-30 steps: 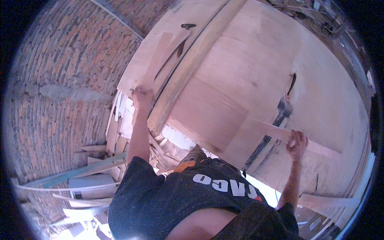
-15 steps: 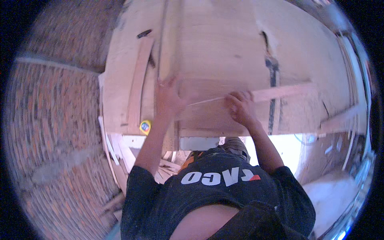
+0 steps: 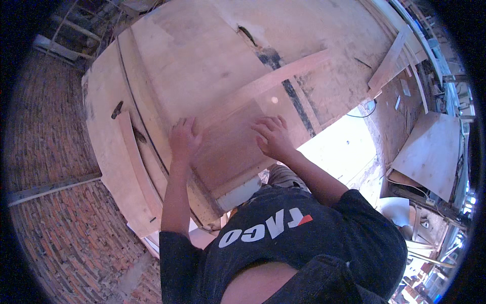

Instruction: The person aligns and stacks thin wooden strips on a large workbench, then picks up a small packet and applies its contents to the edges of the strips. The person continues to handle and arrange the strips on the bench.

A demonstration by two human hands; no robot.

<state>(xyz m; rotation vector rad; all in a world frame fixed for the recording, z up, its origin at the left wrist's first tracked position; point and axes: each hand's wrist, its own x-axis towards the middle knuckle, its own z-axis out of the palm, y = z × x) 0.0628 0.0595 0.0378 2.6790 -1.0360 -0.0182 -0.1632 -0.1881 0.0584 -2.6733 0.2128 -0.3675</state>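
A thin brown wood panel [image 3: 225,144] lies flat on the large plywood work surface [image 3: 197,55]. My left hand [image 3: 185,139] rests at the panel's left side, fingers apart and holding nothing. On its right part lies my right hand [image 3: 273,137], palm down with the fingers spread. A long pale wood strip [image 3: 298,66] runs along the panel's far edge and reaches out to the right. Left of my left forearm is another narrow wood strip [image 3: 139,167], with a dark object [image 3: 117,109] at its far end.
A raised wooden rail [image 3: 144,96] with a dark groove beside it crosses the surface. Black patches [image 3: 296,104] mark the right side. Loose boards [image 3: 390,61] lie at the far right, and a plywood sheet [image 3: 430,152] leans lower down. A brick wall [image 3: 48,126] stands left.
The view has turned and shifted. A thin light line between my hands no longer shows, and my fingers are now spread on the panel. The yellow tape measure is out of sight.
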